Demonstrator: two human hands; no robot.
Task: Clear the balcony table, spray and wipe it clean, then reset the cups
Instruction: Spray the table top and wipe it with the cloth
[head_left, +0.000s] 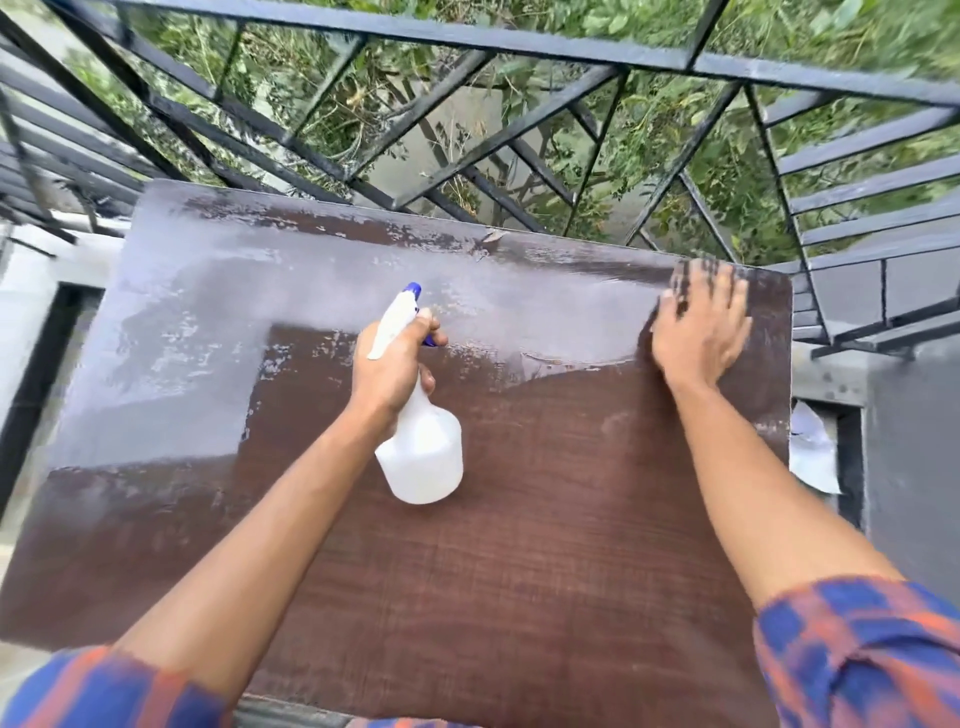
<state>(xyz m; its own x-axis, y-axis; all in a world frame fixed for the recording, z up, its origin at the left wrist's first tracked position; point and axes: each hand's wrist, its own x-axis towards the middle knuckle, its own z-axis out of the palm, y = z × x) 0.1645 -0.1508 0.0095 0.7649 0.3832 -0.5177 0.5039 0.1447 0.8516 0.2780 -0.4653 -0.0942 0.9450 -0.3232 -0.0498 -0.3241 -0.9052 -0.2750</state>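
Here we are over the brown worktop, looking straight down, and the left hand is right in the middle of the action: fingers clenched round the neck of the white spray bottle, one finger hooked at the blue trigger, blue nozzle tip aimed away toward the far edge. The bottle hangs tilted above the centre of the worktop, its round body toward the person, head toward the railing. Over on the far right corner, the right hand lies palm down on the surface, fingers spread and straight, gripping nothing that shows; the fingertips are blurred, and whether anything lies under the palm I cannot tell. The far half of the worktop carries a pale wet sheen with streaky patches, while the near half looks dull dark brown. Both forearms are bare, with blue-and-orange checked sleeves pushed up at the bottom corners. Beyond the black metal railing there is green foliage below, and a crumpled white sheet sits just beside the worktop's right edge.
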